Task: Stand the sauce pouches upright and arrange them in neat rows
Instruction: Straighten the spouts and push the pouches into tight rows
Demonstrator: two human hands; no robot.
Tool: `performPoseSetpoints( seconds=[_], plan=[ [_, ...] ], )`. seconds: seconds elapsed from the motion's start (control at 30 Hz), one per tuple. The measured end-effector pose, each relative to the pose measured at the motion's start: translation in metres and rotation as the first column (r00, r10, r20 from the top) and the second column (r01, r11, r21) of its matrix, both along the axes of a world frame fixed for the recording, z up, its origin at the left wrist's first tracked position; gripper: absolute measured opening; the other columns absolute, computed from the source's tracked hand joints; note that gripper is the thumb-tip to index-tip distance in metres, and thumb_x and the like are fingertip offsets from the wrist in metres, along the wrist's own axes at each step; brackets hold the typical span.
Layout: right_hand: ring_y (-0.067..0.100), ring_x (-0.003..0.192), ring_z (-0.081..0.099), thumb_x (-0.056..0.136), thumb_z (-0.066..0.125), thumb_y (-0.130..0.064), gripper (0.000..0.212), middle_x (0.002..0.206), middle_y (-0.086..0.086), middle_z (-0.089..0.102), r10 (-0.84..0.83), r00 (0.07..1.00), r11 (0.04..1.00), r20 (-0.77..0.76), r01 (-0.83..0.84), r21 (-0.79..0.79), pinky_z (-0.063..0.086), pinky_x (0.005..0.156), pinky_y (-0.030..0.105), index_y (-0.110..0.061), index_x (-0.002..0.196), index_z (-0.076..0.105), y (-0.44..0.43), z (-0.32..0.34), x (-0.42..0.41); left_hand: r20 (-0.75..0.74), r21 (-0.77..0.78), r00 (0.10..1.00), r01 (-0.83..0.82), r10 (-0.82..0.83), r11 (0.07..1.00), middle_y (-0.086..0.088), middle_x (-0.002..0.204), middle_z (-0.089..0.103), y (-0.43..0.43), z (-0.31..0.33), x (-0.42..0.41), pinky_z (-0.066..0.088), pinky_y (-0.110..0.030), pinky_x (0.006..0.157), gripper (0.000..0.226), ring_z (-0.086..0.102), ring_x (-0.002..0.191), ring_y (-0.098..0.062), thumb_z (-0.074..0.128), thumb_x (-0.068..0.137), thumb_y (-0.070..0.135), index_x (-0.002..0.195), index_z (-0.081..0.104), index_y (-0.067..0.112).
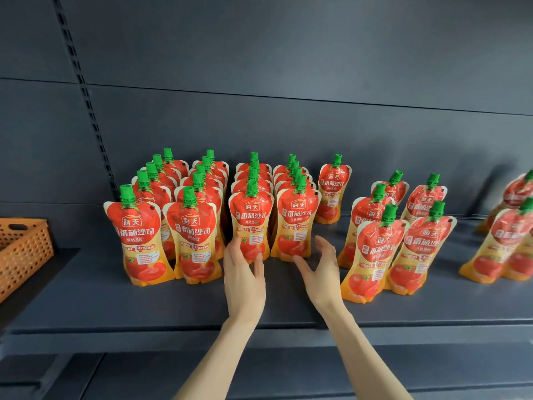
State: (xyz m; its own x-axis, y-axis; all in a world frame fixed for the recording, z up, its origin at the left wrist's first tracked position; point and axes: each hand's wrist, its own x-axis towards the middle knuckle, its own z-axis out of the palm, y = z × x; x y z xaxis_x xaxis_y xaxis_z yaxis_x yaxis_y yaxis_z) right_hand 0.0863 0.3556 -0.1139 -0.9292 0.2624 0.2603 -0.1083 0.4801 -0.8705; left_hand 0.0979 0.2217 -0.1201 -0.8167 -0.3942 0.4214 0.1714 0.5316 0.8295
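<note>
Straightening a front pouch [251, 223], I think: left grip [245, 272] touches it, fingers straight; right grip [320, 269] wide, empty. Next, loose pouches [375, 249] need rows.

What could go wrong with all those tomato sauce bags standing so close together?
The left hand touches the front pouch, and others stand packed close behind it. A hard push might tip them like dominoes. The leaning pouch beside the right hand looks wobbly, so a bump could knock it over.
</note>
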Motion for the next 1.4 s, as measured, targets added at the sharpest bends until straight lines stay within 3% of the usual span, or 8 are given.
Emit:
performPoseSetpoints(
  seconds=[0.1,0.23,0.47,0.57,0.67,0.87,1.13,1.4],
  plan=[
    [0.005,0.112,0.049,0.089,0.061,-0.017,0.038,0.119,-0.006,0.053,0.015,0.997,1.0,-0.07,-0.017,-0.023,0.034,0.087,0.004,-0.017,0.124,0.048,0.0,0.003,0.028,-0.074,0.012,0.993,0.096,-0.095,0.995,0.001,0.116,0.056,-0.003,-0.002,0.026,0.051,-0.031,0.089,0.03,0.056,0.108,-0.017,0.056,0.09,0.018,0.119,0.054,0.012],
    [0.001,0.099,0.058,0.09,0.059,-0.016,0.021,0.105,-0.011,0.062,-0.021,0.989,0.994,-0.148,0.005,-0.107,0.048,0.086,0.013,-0.02,0.111,0.057,0.012,0.01,0.068,-0.107,0.089,0.96,0.268,-0.258,0.959,0.008,0.097,0.063,0.003,0.004,0.052,0.049,-0.012,0.079,0.014,0.059,0.092,-0.003,0.056,0.091,0.014,0.104,0.061,0.014],
    [0.004,0.09,0.063,0.089,0.06,-0.016,0.013,0.098,-0.007,0.067,-0.164,0.947,0.981,-0.276,0.128,-0.146,0.049,0.072,0.013,-0.019,0.102,0.062,0.08,0.035,0.106,-0.093,0.184,0.875,0.484,-0.475,0.855,0.011,0.109,0.06,0.077,0.03,0.062,0.047,-0.014,0.08,0.024,0.057,0.1,-0.003,0.061,0.088,0.023,0.111,0.054,0.023],
    [0.009,0.096,0.06,0.09,0.06,-0.019,0.015,0.104,-0.004,0.063,-0.2,0.935,0.978,-0.293,0.173,-0.115,0.047,0.076,0.013,-0.025,0.103,0.057,0.116,0.038,0.102,-0.023,0.219,0.877,0.473,-0.48,0.853,0.011,0.125,0.046,0.109,0.03,0.054,0.038,-0.018,0.09,0.06,0.046,0.113,-0.003,0.067,0.08,0.038,0.13,0.041,0.019],
    [0.013,0.114,0.051,0.088,0.063,-0.024,0.035,0.121,-0.005,0.054,-0.212,0.943,0.976,-0.255,0.19,-0.111,0.043,0.093,0.026,-0.023,0.12,0.05,0.151,0.031,0.088,0.027,0.248,0.904,0.407,-0.426,0.879,0.01,0.129,0.042,0.138,0.024,0.047,0.039,-0.025,0.095,0.077,0.041,0.118,-0.005,0.072,0.073,0.045,0.136,0.034,0.019],
    [-0.015,0.109,0.045,0.084,0.067,-0.023,0.056,0.117,-0.028,0.047,0.021,0.99,0.971,-0.14,-0.054,-0.231,0.035,0.088,0.005,-0.025,0.131,0.036,0.194,0.022,0.059,0.064,0.3,0.952,0.269,-0.301,0.915,0.009,0.099,0.062,0.181,0.003,0.047,0.043,-0.014,0.07,0.035,0.06,0.093,-0.009,0.072,0.078,0.035,0.103,0.049,0.027],
    [0.009,0.097,0.064,0.087,0.065,-0.026,0.025,0.105,-0.004,0.067,0.2,0.98,0.921,0.005,-0.187,-0.341,0.051,0.082,0.025,-0.019,0.108,0.053,0.211,0.001,0.035,0.125,0.294,0.949,0.242,-0.288,0.925,0.017,0.093,0.061,0.189,0.009,0.051,0.044,-0.002,0.067,0.032,0.058,0.084,0.005,0.071,0.079,0.03,0.105,0.053,0.026],
    [0.002,0.081,0.066,0.089,0.061,-0.017,0.008,0.088,-0.008,0.069,0.273,0.958,0.877,-0.09,-0.287,-0.385,0.052,0.068,0.015,-0.018,0.095,0.056,0.202,0.005,0.05,0.11,0.352,0.938,0.271,-0.328,0.896,0.016,0.093,0.069,0.172,0.011,0.065,0.048,-0.006,0.068,0.026,0.064,0.085,0.006,0.073,0.077,0.026,0.101,0.061,0.028]
  ],
)
